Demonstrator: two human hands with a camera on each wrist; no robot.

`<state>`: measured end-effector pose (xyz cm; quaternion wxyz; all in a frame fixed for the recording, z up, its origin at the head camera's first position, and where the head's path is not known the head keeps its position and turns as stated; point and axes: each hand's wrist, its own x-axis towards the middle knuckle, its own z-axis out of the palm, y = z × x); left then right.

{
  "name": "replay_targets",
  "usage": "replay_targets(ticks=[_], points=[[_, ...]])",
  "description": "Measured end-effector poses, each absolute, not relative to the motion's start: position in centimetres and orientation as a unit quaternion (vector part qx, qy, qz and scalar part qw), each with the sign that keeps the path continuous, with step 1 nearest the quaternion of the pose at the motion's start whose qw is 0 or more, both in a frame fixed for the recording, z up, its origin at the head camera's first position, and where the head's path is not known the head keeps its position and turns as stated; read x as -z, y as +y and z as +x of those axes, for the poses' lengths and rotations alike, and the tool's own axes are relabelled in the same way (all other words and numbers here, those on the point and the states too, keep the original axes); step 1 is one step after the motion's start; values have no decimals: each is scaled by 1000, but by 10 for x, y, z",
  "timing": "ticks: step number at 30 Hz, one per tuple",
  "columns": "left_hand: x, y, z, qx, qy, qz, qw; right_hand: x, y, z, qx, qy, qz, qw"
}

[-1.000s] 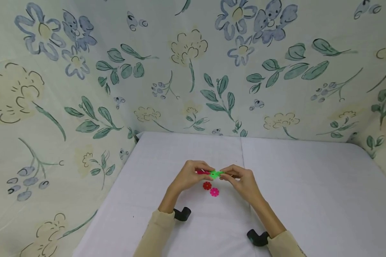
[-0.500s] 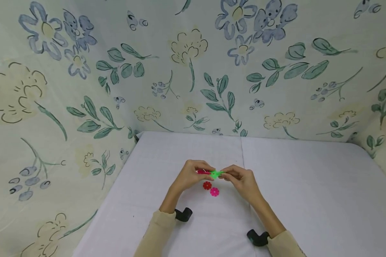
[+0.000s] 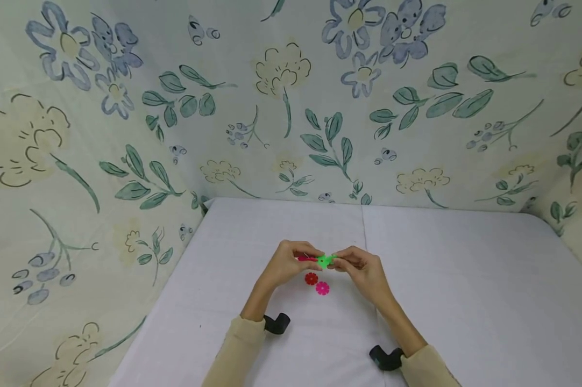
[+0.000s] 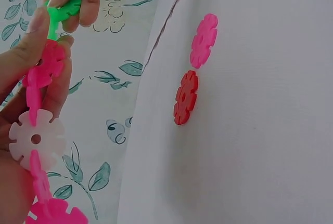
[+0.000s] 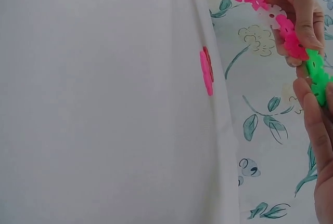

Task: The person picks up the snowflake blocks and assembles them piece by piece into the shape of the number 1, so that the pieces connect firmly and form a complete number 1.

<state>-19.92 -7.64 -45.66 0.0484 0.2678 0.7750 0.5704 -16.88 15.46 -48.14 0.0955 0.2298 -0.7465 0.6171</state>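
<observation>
Nearest me, beige fabric sleeves and two black curved devices, one at each wrist, sit on the near side of a chain of round, notched plastic discs in pinks and white. Between them and the chain lies a flat pink notched plastic disc, with a matching red disc just beside it, closer to the chain. The person's left hand holds the chain above the table, thumb and fingers curled about its pink end. The right hand pinches bright-green plastic discs beside that end. A white cloth-covered table stretches beneath the chain; floral-printed fabric hangs beyond it.
</observation>
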Motion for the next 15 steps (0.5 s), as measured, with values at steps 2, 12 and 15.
replay_targets(ticks=[2,12,15], points=[[456,-76,-199,-580,768,265,52,481,154,-169,-628,-738,228,95],[455,-74,-198,-609,742,272,68,466,152,-164,-588,-764,239,116],[455,-73,-198,-605,746,270,67,465,151,-163,-579,-772,236,120]])
